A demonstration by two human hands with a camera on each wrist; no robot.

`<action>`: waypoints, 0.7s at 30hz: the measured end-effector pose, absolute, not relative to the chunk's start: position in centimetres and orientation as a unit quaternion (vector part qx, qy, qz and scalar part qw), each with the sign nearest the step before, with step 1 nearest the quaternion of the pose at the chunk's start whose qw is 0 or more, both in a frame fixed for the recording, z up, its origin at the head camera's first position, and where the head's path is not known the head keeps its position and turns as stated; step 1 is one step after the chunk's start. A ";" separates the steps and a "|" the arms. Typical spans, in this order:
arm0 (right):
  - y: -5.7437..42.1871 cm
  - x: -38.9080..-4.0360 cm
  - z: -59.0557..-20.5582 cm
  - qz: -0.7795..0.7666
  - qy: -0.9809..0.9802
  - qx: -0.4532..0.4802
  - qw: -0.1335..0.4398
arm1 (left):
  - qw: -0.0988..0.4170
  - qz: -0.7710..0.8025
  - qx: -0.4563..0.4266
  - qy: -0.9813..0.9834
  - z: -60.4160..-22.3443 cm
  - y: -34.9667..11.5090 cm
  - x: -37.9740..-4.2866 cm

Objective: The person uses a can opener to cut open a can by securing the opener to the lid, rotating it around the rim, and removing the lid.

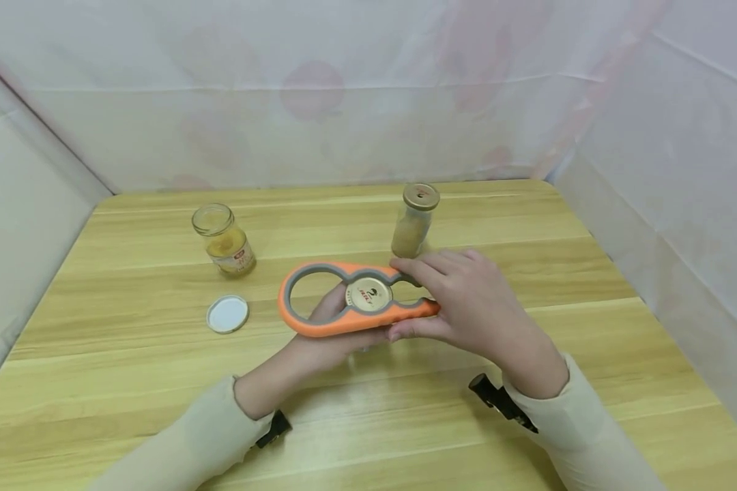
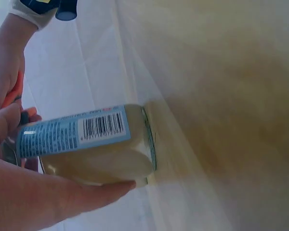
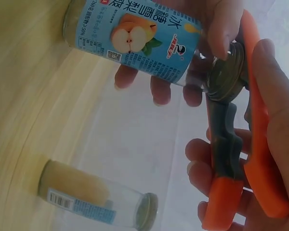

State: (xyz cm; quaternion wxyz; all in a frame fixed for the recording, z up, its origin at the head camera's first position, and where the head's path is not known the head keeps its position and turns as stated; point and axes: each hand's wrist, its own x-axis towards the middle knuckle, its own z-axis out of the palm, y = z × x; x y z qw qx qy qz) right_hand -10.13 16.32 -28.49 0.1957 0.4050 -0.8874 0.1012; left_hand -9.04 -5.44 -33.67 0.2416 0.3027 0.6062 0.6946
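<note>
My left hand (image 1: 316, 346) grips a glass jar (image 3: 130, 41) with a blue pear label, holding its body from below and the side. The jar's gold lid (image 1: 369, 294) sits inside the middle opening of an orange and grey jar opener (image 1: 356, 322). The right hand (image 1: 475, 310) holds the opener by its two handles, fingers along the far one and thumb along the near one. In the right wrist view, the grey inner pads lie against the lid's edge. From the left wrist view, the jar's barcode (image 2: 103, 126) and base are visible.
Behind the right hand stands another closed jar (image 1: 413, 225) with a gold lid. At the left is an open jar (image 1: 230, 249) with yellow contents, and a loose lid (image 1: 228, 314) lies near it, white side up. Pale curtains (image 1: 368, 123) surround the wooden table (image 1: 129, 341).
</note>
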 end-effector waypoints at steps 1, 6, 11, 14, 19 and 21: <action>16.3 -10.1 -28.5 0.102 -0.888 0.403 0.196 | 0.178 0.646 0.298 0.679 -33.8 -5.5 -8.9; 16.3 -10.2 -28.6 0.105 -0.885 0.406 0.202 | 0.132 0.645 0.260 0.707 -33.9 -5.6 -8.6; 16.4 -10.4 -28.6 0.108 -0.881 0.413 0.204 | 0.140 0.655 0.273 0.690 -33.9 -5.8 -8.6; 16.4 -10.6 -28.7 0.116 -0.877 0.420 0.205 | 0.142 0.654 0.287 0.685 -33.8 -6.0 -8.6; 16.6 -11.0 -28.8 0.138 -0.862 0.441 0.209 | 0.134 0.631 0.306 0.700 -33.9 -6.3 -8.8; 16.6 -11.2 -28.8 0.143 -0.858 0.447 0.207 | 0.129 0.620 0.316 0.706 -34.0 -6.3 -8.8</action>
